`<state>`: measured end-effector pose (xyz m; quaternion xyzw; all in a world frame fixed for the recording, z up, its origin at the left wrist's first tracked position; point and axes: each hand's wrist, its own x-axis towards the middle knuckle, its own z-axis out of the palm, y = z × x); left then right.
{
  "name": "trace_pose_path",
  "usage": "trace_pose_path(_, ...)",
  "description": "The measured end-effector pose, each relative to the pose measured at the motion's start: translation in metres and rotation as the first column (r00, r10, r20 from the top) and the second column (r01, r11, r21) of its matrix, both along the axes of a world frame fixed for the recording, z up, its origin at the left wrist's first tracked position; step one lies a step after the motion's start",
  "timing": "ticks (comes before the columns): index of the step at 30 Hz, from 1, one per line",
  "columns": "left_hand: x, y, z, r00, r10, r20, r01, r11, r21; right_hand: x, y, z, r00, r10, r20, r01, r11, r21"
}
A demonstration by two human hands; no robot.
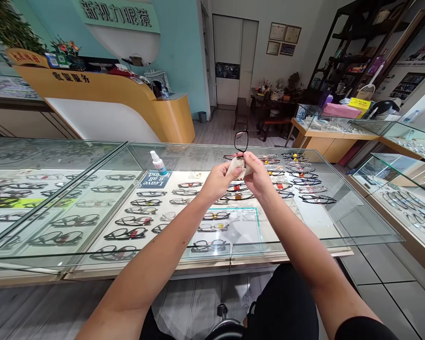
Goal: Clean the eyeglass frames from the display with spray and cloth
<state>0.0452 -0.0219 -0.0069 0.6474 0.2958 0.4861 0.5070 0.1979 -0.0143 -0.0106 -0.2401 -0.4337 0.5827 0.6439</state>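
Both my hands meet above the glass display counter (339,222). My left hand (219,180) is closed on a pale cleaning cloth (237,165), which is wrapped round the lower part of a pair of black-framed glasses (241,140). My right hand (256,174) pinches the glasses from the right side. One dark lens rim sticks up above my fingers; the other half of the glasses is hidden behind the cloth and hands. A small white spray bottle (158,163) with a blue label stands on the glass to the left of my hands.
Rows of spectacle frames (127,208) lie under the glass top. More glass showcases (403,189) stand at right. An orange reception desk (102,94) curves behind the counter. Dark shelving (357,47), a chair and a door lie at the back. A stool base shows near my knees.
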Motion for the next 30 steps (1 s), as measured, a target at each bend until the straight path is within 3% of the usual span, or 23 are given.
trace_pose_path(7, 0.002, -0.004, 0.001, 0.998, -0.018, 0.052, 0.017, 1.0, 0.026, -0.006, -0.003, 0.004, 0.999, 0.032, -0.04, -0.034, 0.999, -0.025)
trace_pose_path(18, 0.013, -0.007, -0.012, 0.974, 0.21, 0.088, -0.219, 0.969, 0.116, -0.019, -0.007, 0.001, 0.995, 0.086, -0.055, -0.087, 0.996, -0.023)
trace_pose_path(24, 0.014, -0.007, -0.011, 0.937, 0.309, 0.164, -0.325, 0.942, 0.085, -0.027, -0.015, 0.002, 0.997, 0.06, -0.056, -0.063, 0.997, -0.038)
trace_pose_path(30, 0.011, -0.004, -0.01, 0.926, 0.346, 0.15, -0.362, 0.927, 0.095, -0.025, -0.013, 0.0, 1.0, 0.016, -0.015, -0.017, 0.999, -0.048)
